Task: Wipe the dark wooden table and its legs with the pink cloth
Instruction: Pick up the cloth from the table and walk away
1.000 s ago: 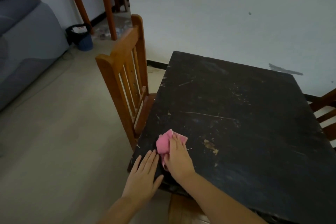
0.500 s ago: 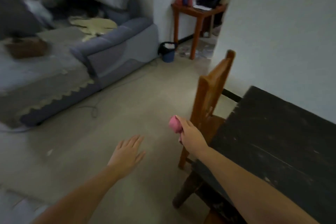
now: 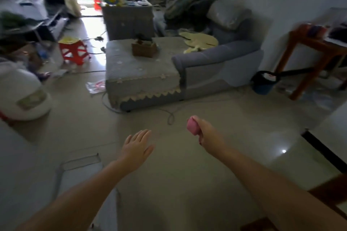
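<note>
The pink cloth (image 3: 192, 125) is bunched into a ball in my right hand (image 3: 208, 134), which is closed around it and held out over the bare floor. My left hand (image 3: 136, 148) is stretched forward beside it, palm down, fingers flat and apart, holding nothing. The dark wooden table is out of view. Only a sliver of brown wood (image 3: 330, 187), which looks like the chair, shows at the lower right edge.
A grey sofa (image 3: 189, 62) with a chaise stands ahead across the tiled floor. A cable (image 3: 170, 116) lies on the floor before it. A wooden side table (image 3: 317, 47) and blue bin (image 3: 263, 82) are at right. A red stool (image 3: 74, 51) and white appliance (image 3: 20, 95) are at left.
The view has swung left, away from the dark table and into the room. My right hand lifted the cloth off the tabletop and balled it up; my left hand left the table edge.
</note>
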`<act>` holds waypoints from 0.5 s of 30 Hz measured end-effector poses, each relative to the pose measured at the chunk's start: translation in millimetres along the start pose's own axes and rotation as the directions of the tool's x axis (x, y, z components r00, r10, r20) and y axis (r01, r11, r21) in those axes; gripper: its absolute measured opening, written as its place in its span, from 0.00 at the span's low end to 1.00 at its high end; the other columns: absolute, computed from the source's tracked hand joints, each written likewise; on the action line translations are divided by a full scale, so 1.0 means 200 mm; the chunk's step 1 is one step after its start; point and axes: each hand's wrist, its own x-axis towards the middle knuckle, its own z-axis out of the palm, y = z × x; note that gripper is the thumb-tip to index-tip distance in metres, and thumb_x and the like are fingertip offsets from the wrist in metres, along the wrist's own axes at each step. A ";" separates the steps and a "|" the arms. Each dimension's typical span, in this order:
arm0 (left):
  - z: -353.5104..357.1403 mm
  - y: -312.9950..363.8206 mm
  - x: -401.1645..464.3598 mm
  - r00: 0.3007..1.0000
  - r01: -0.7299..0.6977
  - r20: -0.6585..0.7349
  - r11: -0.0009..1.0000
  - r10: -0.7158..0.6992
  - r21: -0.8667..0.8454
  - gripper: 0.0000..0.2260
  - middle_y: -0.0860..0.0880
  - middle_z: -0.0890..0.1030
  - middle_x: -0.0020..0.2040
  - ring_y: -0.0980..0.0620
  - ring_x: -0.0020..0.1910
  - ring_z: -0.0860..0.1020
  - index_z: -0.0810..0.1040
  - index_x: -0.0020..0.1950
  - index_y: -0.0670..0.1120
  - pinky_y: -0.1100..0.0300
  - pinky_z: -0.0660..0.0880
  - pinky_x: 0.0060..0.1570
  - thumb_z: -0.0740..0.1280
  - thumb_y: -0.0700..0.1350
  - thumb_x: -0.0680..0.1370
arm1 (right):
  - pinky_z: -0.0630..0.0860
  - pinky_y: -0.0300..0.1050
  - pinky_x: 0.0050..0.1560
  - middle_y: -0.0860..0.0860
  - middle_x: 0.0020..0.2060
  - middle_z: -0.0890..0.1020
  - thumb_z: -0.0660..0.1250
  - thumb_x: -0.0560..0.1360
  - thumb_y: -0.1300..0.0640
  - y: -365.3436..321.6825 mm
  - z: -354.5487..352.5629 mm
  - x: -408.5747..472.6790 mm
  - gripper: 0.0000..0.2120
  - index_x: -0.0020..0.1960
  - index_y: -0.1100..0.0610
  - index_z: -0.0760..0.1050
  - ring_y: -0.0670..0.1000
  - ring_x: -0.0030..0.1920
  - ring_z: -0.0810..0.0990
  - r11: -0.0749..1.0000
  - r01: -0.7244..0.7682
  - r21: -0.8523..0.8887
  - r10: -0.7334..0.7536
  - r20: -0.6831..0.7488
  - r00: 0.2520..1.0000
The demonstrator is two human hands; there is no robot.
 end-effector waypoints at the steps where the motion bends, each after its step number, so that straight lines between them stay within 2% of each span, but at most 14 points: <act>1: -0.02 -0.05 0.02 0.999 0.039 -0.015 0.999 -0.039 -0.011 0.41 0.51 0.57 0.75 0.52 0.74 0.53 0.54 0.75 0.48 0.53 0.50 0.72 0.34 0.65 0.67 | 0.72 0.51 0.61 0.55 0.68 0.69 0.56 0.77 0.66 -0.03 0.02 0.09 0.29 0.75 0.48 0.59 0.57 0.62 0.73 1.000 0.024 -0.001 -0.024 0.023 0.999; 4: -0.03 -0.20 0.06 0.983 0.169 -0.063 0.985 -0.170 -0.032 0.39 0.50 0.57 0.75 0.52 0.74 0.54 0.54 0.75 0.48 0.53 0.50 0.72 0.36 0.65 0.69 | 0.73 0.52 0.58 0.56 0.67 0.71 0.55 0.78 0.65 -0.14 0.10 0.37 0.27 0.73 0.47 0.60 0.52 0.53 0.73 0.991 0.135 0.011 -0.135 0.098 0.986; 8: 0.00 -0.43 0.07 0.909 0.397 -0.126 0.918 -0.397 -0.028 0.41 0.49 0.59 0.75 0.51 0.73 0.57 0.56 0.74 0.47 0.51 0.53 0.71 0.35 0.65 0.67 | 0.72 0.47 0.55 0.55 0.68 0.69 0.56 0.77 0.68 -0.29 0.23 0.75 0.30 0.76 0.51 0.58 0.53 0.53 0.72 0.941 0.331 -0.066 -0.304 0.261 0.916; 10: 0.02 -0.51 0.04 0.828 0.535 -0.153 0.841 -0.540 -0.076 0.41 0.49 0.59 0.75 0.51 0.73 0.57 0.56 0.74 0.47 0.50 0.53 0.70 0.35 0.66 0.67 | 0.72 0.44 0.50 0.54 0.69 0.68 0.58 0.76 0.69 -0.38 0.33 0.95 0.30 0.75 0.51 0.59 0.52 0.49 0.73 0.872 0.487 -0.053 -0.444 0.335 0.831; 12: 0.04 -0.55 -0.02 0.720 0.662 -0.156 0.737 -0.676 -0.135 0.40 0.49 0.58 0.75 0.51 0.73 0.56 0.54 0.75 0.47 0.50 0.52 0.71 0.35 0.67 0.69 | 0.73 0.46 0.46 0.53 0.69 0.69 0.58 0.76 0.68 -0.49 0.44 1.11 0.30 0.74 0.50 0.60 0.51 0.47 0.73 0.821 0.570 -0.020 -0.510 0.421 0.750; 15: 0.11 -0.53 -0.14 0.578 0.773 -0.151 0.597 -0.802 -0.215 0.40 0.48 0.59 0.75 0.50 0.74 0.56 0.55 0.74 0.46 0.51 0.52 0.71 0.35 0.66 0.69 | 0.75 0.50 0.47 0.55 0.69 0.68 0.59 0.75 0.67 -0.66 0.60 1.24 0.30 0.74 0.51 0.60 0.60 0.49 0.77 0.727 0.686 0.001 -0.579 0.538 0.613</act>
